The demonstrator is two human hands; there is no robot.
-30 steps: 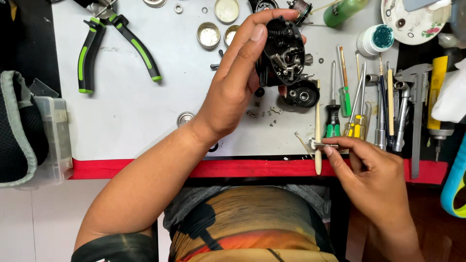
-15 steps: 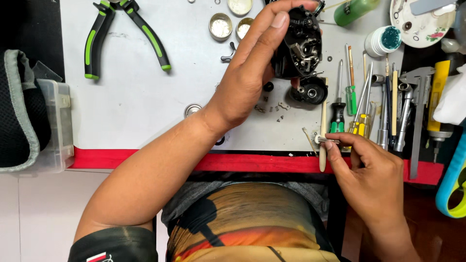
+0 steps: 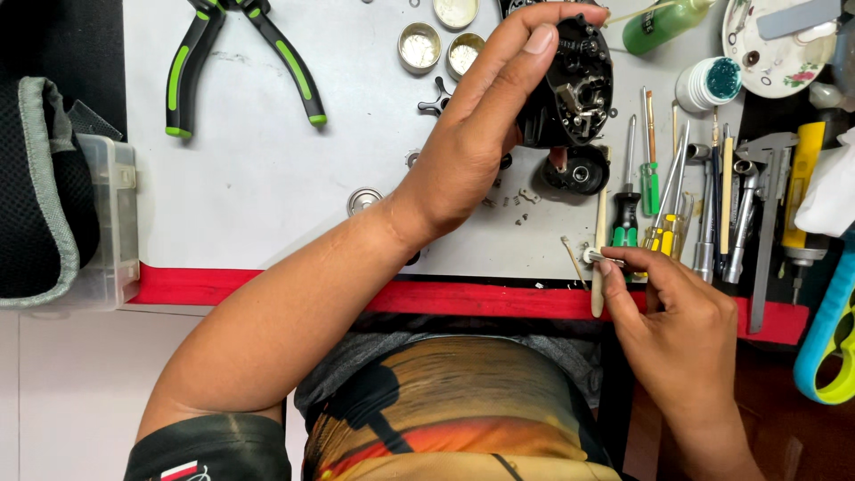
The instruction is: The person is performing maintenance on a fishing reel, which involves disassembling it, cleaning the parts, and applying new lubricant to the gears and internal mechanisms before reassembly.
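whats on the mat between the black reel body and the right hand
In the head view, between the black reel body and the right hand: a black round part and a cream stick.

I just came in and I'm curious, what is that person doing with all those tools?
A person sits at a white table. Their left hand holds up a black machine with its cover off, so small metal parts show inside. Their right hand pinches a tiny metal part near the table's red edge. Screwdrivers lie in a row beside it, and green-handled pliers lie further off.
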